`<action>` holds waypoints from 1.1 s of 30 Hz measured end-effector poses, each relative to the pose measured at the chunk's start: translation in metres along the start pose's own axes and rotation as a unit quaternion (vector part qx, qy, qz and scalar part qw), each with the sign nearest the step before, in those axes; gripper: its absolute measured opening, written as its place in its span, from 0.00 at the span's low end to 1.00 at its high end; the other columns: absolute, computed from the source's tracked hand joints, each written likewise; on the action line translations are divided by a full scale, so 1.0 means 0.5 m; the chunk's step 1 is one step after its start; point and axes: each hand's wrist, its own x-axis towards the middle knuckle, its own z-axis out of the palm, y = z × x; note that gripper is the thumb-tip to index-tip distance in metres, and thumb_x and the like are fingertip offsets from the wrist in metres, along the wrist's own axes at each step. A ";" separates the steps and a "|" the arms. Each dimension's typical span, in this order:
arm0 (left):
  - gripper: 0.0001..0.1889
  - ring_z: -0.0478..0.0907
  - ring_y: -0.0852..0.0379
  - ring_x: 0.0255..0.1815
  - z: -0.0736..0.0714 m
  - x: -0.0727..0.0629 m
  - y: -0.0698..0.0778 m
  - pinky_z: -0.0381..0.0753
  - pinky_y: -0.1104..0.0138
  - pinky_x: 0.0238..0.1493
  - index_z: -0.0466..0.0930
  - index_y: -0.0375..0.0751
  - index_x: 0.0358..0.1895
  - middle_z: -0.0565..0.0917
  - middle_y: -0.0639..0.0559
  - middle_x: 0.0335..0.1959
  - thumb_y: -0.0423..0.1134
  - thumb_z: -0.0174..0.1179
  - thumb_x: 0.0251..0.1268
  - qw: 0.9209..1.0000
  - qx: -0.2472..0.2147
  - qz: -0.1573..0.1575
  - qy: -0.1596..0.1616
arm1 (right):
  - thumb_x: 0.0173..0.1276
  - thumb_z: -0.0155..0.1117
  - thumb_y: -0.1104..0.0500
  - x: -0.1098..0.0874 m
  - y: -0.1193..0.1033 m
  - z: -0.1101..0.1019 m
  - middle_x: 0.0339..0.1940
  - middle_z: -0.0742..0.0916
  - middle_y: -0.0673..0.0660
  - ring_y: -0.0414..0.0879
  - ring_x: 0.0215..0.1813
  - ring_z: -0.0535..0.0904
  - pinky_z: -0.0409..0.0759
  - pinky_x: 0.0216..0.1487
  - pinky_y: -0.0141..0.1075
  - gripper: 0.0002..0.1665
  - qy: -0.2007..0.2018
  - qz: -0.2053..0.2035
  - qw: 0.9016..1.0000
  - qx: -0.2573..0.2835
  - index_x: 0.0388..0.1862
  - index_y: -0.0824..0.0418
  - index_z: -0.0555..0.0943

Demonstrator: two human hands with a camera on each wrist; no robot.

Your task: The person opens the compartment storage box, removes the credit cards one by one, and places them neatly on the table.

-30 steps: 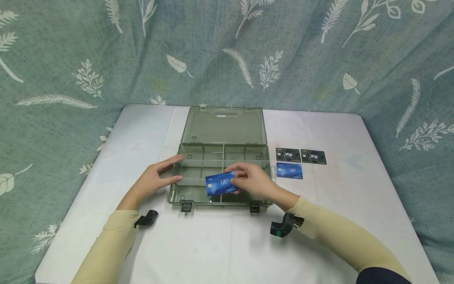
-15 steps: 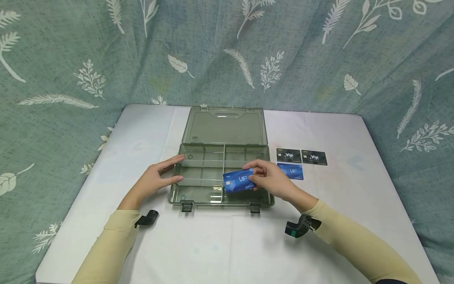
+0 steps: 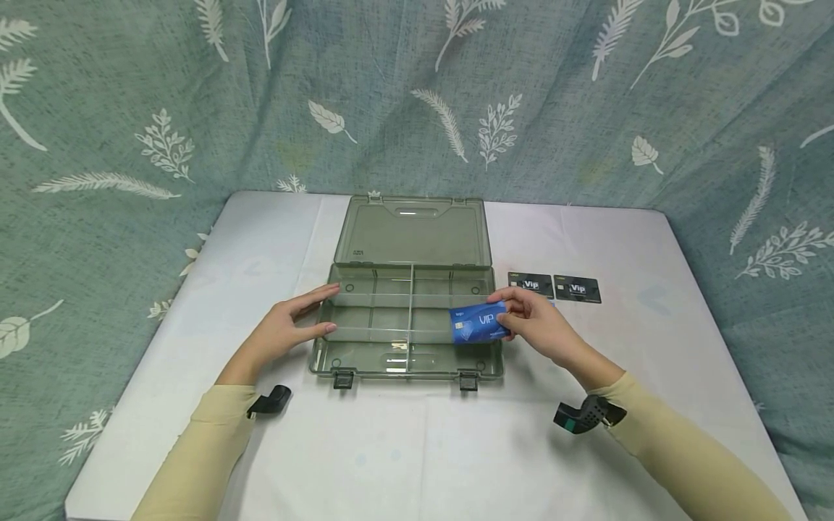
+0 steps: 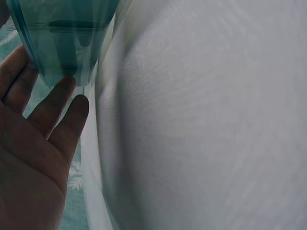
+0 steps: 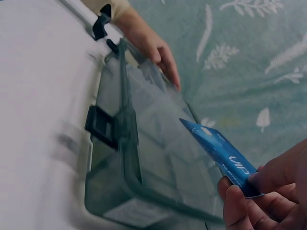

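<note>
My right hand (image 3: 537, 325) pinches a blue VIP card (image 3: 478, 323) between thumb and fingers, above the right side of a clear grey-green plastic box (image 3: 365, 354). In the right wrist view the card (image 5: 218, 152) tilts over the box's rim. The box lies with its lid (image 3: 412, 235) folded back, and dividers split its inside into several compartments. At the box's left edge my left hand (image 3: 280, 333) rests with fingers spread. The left wrist view shows that hand's fingertips (image 4: 69, 84) against the box wall (image 4: 67, 43). Another blue card lies almost wholly hidden behind my right hand.
Two black Vip cards (image 3: 577, 289) lie side by side on the white-covered table (image 3: 391, 449), right of the box; my right hand partly covers the nearer one. Two latches (image 3: 468, 381) stick out from the box's front edge. A patterned green curtain (image 3: 391, 94) hangs behind.
My right hand has moved right with the blue card, from the box's middle to its right edge, and now covers the blue card on the table. My left hand stays in place.
</note>
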 end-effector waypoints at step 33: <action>0.36 0.59 0.50 0.79 -0.001 -0.001 0.013 0.63 0.59 0.77 0.69 0.49 0.76 0.65 0.55 0.78 0.40 0.72 0.65 1.000 -0.005 -0.005 -0.003 | 0.78 0.52 0.67 -0.077 0.109 -0.172 0.50 0.80 0.67 0.43 0.42 0.76 0.82 0.36 0.30 0.22 0.142 0.071 0.985 -0.069 0.68 0.68 0.72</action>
